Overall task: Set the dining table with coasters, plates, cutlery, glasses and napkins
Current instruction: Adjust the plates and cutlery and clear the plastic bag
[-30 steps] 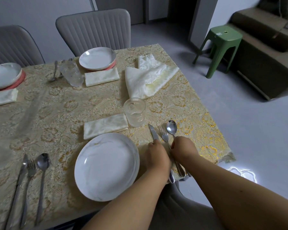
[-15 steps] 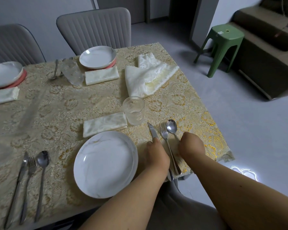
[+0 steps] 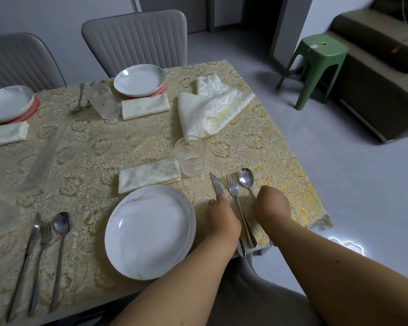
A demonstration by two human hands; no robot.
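Head view — our left hand [image 3: 222, 220] rests on the steel table knife [image 3: 216, 186], right hand [image 3: 272, 208] on the steel spoon [image 3: 246, 178], spacing them evenly — finger curl hidden, grip unclear.

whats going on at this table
A person is setting the dining table. The left hand rests on the knife and the right hand on the spoon, with the fork lying between them, right of the near plate. Glass and folded napkin are already placed.
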